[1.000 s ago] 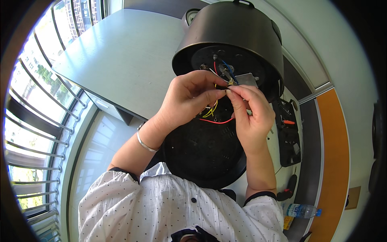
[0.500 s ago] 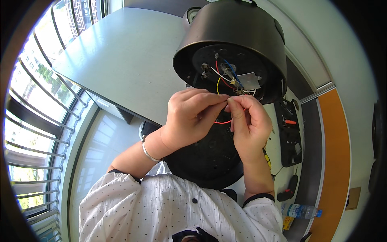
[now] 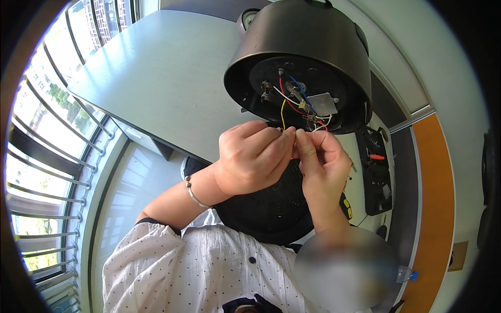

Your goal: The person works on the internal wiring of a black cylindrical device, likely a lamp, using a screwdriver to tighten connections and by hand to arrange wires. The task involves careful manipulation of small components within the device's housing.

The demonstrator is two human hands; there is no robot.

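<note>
by the near edge of the table (image 3: 156,78), left hand (image 3: 251,156) and right hand (image 3: 323,159) pinch closed, hold hidden, seemingly working wires (image 3: 283,112) from the pot (image 3: 308,36); next calls for steadiness

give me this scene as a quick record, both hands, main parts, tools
left hand: fingertips drawn together; held piece hidden
right hand: thumb and forefinger together, tips close beside the left's
housing: dark, tipped, open underside facing the person
wires: red, blue, white and yellow, at the housing's underside
metal plate: silvery, inside the housing
round base: black, below the hands
tool case: black, open, at the right
</note>
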